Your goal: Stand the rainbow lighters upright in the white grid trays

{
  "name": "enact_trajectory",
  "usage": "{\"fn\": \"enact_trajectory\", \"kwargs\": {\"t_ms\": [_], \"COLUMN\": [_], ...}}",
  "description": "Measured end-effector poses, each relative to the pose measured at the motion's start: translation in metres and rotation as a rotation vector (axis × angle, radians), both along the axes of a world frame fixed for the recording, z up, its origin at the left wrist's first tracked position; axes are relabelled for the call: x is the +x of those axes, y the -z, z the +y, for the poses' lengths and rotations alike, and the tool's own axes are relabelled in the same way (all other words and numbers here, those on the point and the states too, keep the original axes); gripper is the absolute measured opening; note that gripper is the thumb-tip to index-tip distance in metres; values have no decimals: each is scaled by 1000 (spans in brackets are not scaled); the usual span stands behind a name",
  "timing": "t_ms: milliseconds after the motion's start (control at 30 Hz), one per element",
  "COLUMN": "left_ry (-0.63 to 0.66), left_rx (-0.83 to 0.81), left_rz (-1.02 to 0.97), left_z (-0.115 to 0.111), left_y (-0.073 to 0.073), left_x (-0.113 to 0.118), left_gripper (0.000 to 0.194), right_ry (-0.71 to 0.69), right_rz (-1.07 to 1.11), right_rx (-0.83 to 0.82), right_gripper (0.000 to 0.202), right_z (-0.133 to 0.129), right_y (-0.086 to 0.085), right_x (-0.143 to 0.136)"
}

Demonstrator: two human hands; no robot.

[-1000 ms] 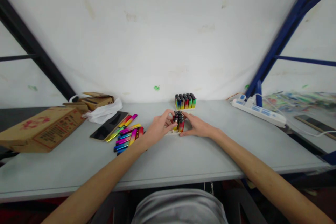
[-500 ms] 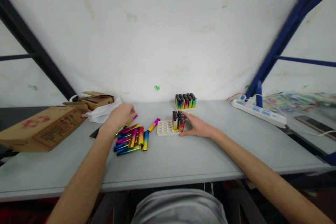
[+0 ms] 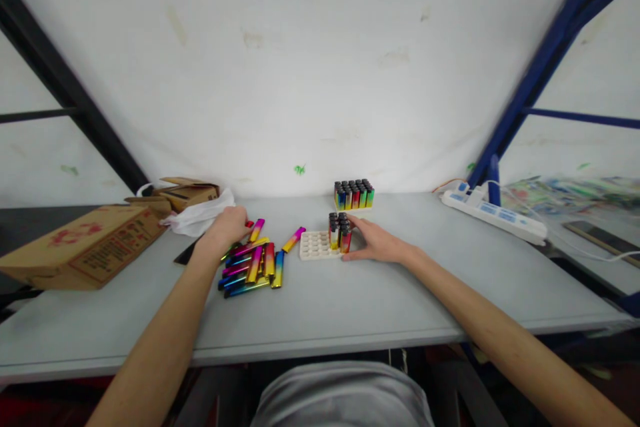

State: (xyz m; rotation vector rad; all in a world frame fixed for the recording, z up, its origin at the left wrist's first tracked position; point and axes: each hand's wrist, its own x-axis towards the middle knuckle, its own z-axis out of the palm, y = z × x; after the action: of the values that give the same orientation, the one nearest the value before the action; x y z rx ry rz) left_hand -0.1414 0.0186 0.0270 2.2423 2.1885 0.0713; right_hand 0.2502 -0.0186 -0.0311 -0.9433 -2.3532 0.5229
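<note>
My left hand (image 3: 229, 227) is curled beyond a pile of shiny, rainbow-coloured tubes (image 3: 254, 263). At its fingertips shows the end of a red tube (image 3: 249, 223), mostly hidden by the hand. A pink-and-yellow tube (image 3: 257, 230) lies just right of those fingers, and another (image 3: 293, 239) rests apart, near the tray. The white holed tray (image 3: 314, 245) has several upright, black-topped coloured tubes (image 3: 340, 232), like lighters, at its right end. Around that end my right hand (image 3: 375, 240) is curved, thumb in front and index finger behind, gripping the tray.
Against the wall stands a second tray of upright black-topped tubes (image 3: 355, 193). Cardboard boxes (image 3: 85, 243) and a white plastic bag (image 3: 197, 213) are at the left, with a dark flat object (image 3: 186, 253) beside them. At the right lie a power strip (image 3: 493, 215) and a phone (image 3: 597, 240).
My left hand has drawn slightly down and left. The pink-and-yellow tube by its fingers now lies exposed, and a red end shows at the fingertips. My right hand has stayed at the tray.
</note>
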Motion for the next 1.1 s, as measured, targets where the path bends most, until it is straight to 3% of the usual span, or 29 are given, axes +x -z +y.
{"fn": "enact_trajectory", "kwargs": {"t_ms": [233,367,433,533,633,800,900,1100], "left_ry": [30,44,86,250,357,400,380,408], "left_rx": [-2,95,194,230,74,-289,-478,-518], "left_rz": [-7,-89,-228,-668,-1187,-1729,-1844,-1827], "left_z": [-5,-11,-13,-22,-36,-57,-64,-67], "left_y": [4,1,-4,-12,-16,-14,-10,-5], "left_x": [17,27,33,51,78,120,132,136], "left_gripper": [12,21,20,24,34,37,40,39], "right_ry": [22,18,12,19,5,-14,-22,-4], "right_rz": [-33,-34,-35,-33,-23,-7,1,-12], "right_rx": [1,6,8,1,1,10,0,-2], "right_gripper": [107,107,106,106,106,105,105,106], "right_z": [1,1,1,1,1,3,3,2], "right_y": [2,2,2,1,1,2,2,1], "right_x": [0,0,0,0,-1,-1,-1,-1]}}
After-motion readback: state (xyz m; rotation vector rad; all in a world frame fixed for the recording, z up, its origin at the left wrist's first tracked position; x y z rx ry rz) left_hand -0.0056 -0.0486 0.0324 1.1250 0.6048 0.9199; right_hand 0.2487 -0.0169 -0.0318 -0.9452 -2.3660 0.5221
